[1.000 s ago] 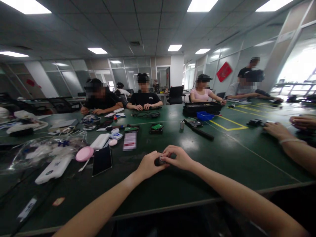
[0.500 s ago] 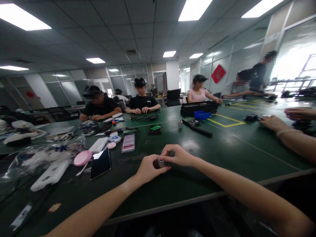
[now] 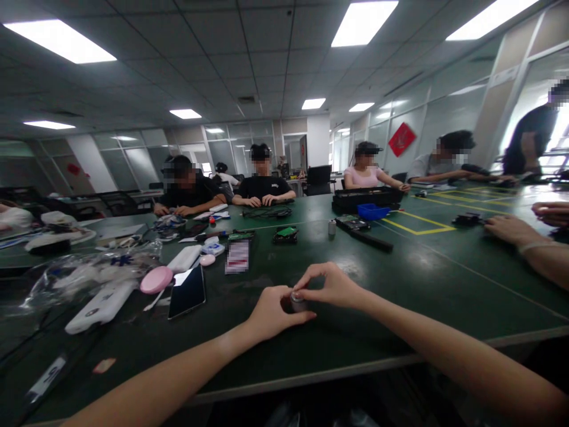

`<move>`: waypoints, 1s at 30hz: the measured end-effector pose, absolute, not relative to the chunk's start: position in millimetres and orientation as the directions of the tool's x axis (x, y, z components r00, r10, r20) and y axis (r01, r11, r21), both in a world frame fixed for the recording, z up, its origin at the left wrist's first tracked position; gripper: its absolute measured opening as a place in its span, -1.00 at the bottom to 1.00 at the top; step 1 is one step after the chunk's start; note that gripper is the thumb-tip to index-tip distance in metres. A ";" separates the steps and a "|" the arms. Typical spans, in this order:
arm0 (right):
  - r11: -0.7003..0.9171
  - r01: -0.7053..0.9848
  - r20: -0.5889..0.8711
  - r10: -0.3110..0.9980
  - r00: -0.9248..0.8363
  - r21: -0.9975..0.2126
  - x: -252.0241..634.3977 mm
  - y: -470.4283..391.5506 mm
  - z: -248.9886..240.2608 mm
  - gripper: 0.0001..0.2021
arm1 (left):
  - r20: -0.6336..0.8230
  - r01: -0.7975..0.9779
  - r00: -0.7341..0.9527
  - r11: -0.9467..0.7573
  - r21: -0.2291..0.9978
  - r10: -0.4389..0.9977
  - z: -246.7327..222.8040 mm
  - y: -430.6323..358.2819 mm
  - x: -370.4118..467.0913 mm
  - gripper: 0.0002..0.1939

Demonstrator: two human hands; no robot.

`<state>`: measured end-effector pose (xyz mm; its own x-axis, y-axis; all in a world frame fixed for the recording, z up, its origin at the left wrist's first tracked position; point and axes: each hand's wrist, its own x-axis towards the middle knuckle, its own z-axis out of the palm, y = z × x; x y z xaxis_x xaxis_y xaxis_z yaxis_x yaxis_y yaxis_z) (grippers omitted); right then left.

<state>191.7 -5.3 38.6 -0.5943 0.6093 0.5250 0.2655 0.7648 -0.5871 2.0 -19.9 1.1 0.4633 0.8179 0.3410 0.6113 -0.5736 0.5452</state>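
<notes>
Head view: left hand (image 3: 269, 314) half-curled round small grey cylinder (image 3: 299, 305), near side of counter (image 3: 311, 356); right hand (image 3: 335, 287) pinched in, fingertips at its top. Looks stiff, probably light; smooth sides might slip. Best hold: round the sides, top left free. Farther off, paler cylinder (image 3: 332, 228) upright.

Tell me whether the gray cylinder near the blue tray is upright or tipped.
Upright: the gray cylinder stands on end on the green table, its top facing up.
</notes>
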 end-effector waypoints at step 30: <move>0.543 0.111 0.428 0.756 -0.495 -0.832 213.3 21.6 34.8 -0.58 | 0.213 0.453 0.572 -0.522 0.723 0.792 4.9 -25.2 -7.8 -0.50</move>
